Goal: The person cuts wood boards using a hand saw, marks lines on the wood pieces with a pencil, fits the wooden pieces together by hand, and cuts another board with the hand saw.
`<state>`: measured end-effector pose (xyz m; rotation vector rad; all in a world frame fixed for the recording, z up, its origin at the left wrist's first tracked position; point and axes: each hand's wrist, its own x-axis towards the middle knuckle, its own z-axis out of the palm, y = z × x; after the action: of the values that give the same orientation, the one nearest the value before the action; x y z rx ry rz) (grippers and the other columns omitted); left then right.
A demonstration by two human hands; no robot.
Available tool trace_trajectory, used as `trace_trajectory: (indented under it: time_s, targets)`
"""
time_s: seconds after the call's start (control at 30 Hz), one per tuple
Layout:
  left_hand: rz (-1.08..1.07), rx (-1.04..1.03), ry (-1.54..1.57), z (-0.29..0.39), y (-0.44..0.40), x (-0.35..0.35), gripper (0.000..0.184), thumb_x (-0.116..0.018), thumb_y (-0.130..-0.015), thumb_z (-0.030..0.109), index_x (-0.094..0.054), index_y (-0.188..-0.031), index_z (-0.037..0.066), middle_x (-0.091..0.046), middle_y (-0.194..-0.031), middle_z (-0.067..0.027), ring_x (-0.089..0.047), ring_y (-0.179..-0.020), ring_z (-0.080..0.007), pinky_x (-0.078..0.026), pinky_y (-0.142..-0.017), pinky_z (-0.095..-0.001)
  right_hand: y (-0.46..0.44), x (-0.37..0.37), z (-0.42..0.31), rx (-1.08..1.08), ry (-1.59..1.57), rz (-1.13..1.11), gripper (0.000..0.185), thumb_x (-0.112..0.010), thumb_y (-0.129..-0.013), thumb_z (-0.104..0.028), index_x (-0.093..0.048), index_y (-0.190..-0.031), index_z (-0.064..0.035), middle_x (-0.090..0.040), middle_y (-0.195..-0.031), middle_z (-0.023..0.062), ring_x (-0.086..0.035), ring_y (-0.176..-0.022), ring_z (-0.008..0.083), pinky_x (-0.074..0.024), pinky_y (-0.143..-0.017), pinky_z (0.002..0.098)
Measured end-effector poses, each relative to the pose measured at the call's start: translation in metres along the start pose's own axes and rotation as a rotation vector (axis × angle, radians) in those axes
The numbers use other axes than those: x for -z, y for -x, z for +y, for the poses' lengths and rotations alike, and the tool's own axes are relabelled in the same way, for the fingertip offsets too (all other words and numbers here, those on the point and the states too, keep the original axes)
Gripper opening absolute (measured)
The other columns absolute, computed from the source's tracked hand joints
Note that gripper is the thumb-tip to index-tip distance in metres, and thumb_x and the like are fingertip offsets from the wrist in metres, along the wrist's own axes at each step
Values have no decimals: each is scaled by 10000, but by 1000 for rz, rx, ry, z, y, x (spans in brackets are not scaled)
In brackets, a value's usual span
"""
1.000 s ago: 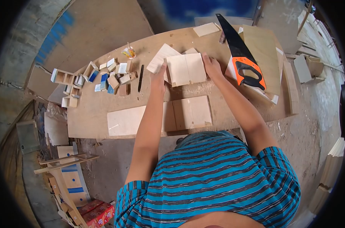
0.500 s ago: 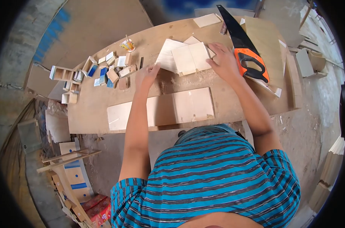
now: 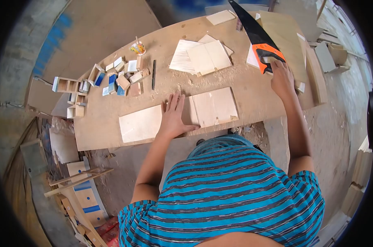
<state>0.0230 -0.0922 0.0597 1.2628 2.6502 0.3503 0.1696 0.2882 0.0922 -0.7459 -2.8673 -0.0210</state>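
Note:
My left hand (image 3: 175, 117) lies flat with fingers spread on a long pale wooden board (image 3: 214, 108) along the near edge of the workbench. A line crosses that board to the right of the hand. At the right, my right hand (image 3: 282, 79) has its fingers around the orange and black handle of a hand saw (image 3: 256, 31), whose dark blade points to the far side. Between the hands and farther back lie several stacked thin wooden pieces (image 3: 210, 57), with sawdust beside them.
Several small wood blocks (image 3: 122, 82) are heaped at the left of the workbench (image 3: 100, 131), near small open wooden boxes (image 3: 67, 85). A thin dark strip (image 3: 154, 75) and a cup with a stick (image 3: 138, 47) stand nearby. A plywood sheet (image 3: 283, 33) lies under the saw's right side.
My left hand has come down from beside the stacked pieces onto the long board. My right hand has left the stack and moved right to the saw handle.

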Motion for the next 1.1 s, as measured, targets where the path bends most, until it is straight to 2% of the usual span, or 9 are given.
trace_trajectory:
  time_s: [0.2, 0.4, 0.5, 0.6, 0.67, 0.73, 0.8, 0.93, 1.1]
  targets:
    - [54, -117, -18, 5, 3, -7, 1161, -814, -491, 526, -306, -1412, 34, -296, -1450, -166, -216, -1382, -355, -71, -1106, -581, -26, 5, -5, 50, 52, -61, 352, -590, -743, -44, -631, -1086, -114, -619, -1035, 113, -602, -954, 288, -430, -905, 418]
    - [76, -140, -38, 5, 4, -13, 1144, -782, -501, 551, -312, -1409, 38, -333, -1429, -164, -234, -1379, -328, -89, -1098, -584, -7, 5, -12, -63, -224, 360, 273, -638, -782, -191, -642, -1029, -75, -650, -854, 149, -619, -795, 333, -475, -740, 408]
    - [89, -160, -48, 1, 4, -16, 1125, -759, -523, 564, -312, -1411, 39, -337, -1429, -165, -243, -1377, -321, -103, -1094, -588, 28, 15, -16, -302, -434, 361, 268, -665, -810, -225, -628, -1004, -44, -638, -774, 123, -613, -680, 273, -470, -625, 369]
    - [89, -175, -78, 3, 6, -13, 1093, -738, -556, 564, -311, -1413, 36, -339, -1433, -170, -249, -1375, -320, -114, -1092, -589, 85, 4, -17, -164, -779, 555, 192, -657, -845, -190, -613, -937, -27, -586, -679, 47, -533, -595, 126, -427, -552, 283]
    - [113, -205, -69, 1, 6, -16, 1063, -723, -584, 556, -310, -1414, 36, -335, -1438, -172, -248, -1375, -318, -117, -1093, -587, 132, -1, -22, -264, -1182, 447, 107, -638, -857, -121, -595, -885, -27, -534, -677, -18, -460, -612, 36, -379, -540, 210]
    - [138, -225, -47, -5, 7, -20, 1022, -715, -621, 506, -296, -1429, 42, -313, -1453, -185, -239, -1380, -322, -107, -1102, -571, 177, 19, -45, -297, -1274, 456, 58, -609, -870, -92, -591, -859, -39, -524, -688, -43, -458, -594, 29, -367, -530, 197]
    - [142, -205, -45, -6, 8, -24, 997, -704, -642, 491, -292, -1432, 44, -309, -1458, -179, -235, -1383, -313, -104, -1108, -562, 227, 10, -52, -309, -1296, 406, 35, -592, -874, -63, -596, -886, -31, -530, -705, -41, -469, -601, 34, -377, -536, 196]
    - [124, -176, -82, -3, 10, -23, 966, -688, -680, 471, -272, -1441, 45, -300, -1468, -164, -221, -1393, -295, -103, -1117, -548, 313, -13, -89, -487, -1408, 382, 194, -645, -841, -18, -594, -1028, -7, -590, -833, -3, -569, -787, 83, -478, -723, 255]
    - [88, -159, -106, -5, 11, -27, 946, -625, -736, 504, -230, -1450, 26, -265, -1491, -158, -173, -1414, -282, -86, -1118, -547, 365, -24, -139, -518, -1357, 397, 217, -713, -793, -63, -581, -947, 13, -583, -799, 19, -555, -721, 118, -436, -657, 245]
